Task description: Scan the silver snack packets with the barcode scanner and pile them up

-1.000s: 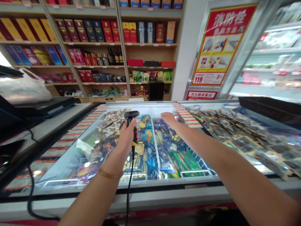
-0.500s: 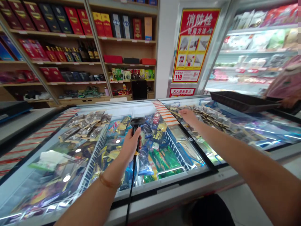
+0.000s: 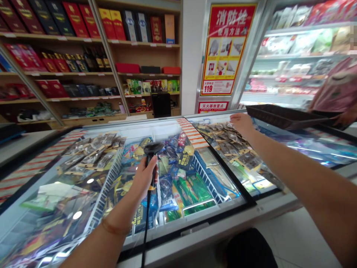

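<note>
A black corded barcode scanner (image 3: 153,148) is gripped by its handle in my left hand (image 3: 144,175), thumb along its side. It hangs over the glass-topped freezer, above a white wire basket (image 3: 107,182) of blue, green and black-gold snack packs. From the handle a black cable (image 3: 147,223) drops toward me. My right hand (image 3: 242,124) reaches across the right freezer section, with its fingers curled together. Whatever they may hold is too small to make out. Just below and left of it lie many small brown packets (image 3: 228,143) in rows.
A black tray (image 3: 281,118) rests on the freezer's far right side, close to my right hand. Past it stands a person in pink (image 3: 336,89). More brown packets (image 3: 92,150) lie on the left section. Shelves with boxed bottles (image 3: 69,63) and a red fire-hydrant poster (image 3: 223,48) stand behind.
My right hand has moved right and farther back, toward the black tray. The scanner in my left hand has shifted slightly left. The view has turned a little to the right.
</note>
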Motion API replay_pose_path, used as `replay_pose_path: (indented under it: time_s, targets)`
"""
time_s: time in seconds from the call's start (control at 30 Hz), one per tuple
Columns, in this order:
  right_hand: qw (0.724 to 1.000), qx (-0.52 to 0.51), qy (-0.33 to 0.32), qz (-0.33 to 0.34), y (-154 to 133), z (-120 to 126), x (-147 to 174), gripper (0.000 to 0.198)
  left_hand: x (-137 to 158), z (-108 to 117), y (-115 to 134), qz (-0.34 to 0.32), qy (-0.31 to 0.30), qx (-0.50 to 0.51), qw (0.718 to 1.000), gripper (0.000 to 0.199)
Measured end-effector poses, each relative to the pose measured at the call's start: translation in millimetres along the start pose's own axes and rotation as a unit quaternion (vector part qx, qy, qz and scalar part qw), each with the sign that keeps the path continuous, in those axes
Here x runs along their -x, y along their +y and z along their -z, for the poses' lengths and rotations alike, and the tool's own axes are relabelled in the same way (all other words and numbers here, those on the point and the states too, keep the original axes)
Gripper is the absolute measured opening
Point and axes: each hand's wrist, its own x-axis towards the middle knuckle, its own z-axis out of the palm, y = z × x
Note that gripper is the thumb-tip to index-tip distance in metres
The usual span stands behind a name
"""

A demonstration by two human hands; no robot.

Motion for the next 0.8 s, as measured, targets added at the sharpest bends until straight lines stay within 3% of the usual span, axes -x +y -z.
replay_pose_path:
  time_s: [0.13,0.3,0.4,0.5,0.8]
  targets:
    - [0.997,0.077,-0.015,-0.016,9,17,-7,0.037,2,0,3,-0.004,0.002,-0.001,1.0,0.054]
    - [0.96,0.264,-0.097,-0.009,-2,5,2,0.066,2,2,4,-0.006,0.002,-0.007,1.0,0.054]
    - [0.959,0.265,-0.095,-0.038,-4,-5,5,0.064,2,3,4,-0.016,0.004,-0.002,1.0,0.054]
    - [0.953,0.284,-0.101,-0.022,1,-8,3,0.066,1,3,4,-0.016,0.006,0.006,1.0,0.055]
    - [0.892,0.423,-0.152,0.051,-10,-2,13,0.037,3,3,6,-0.027,0.001,0.006,1.0,0.053]
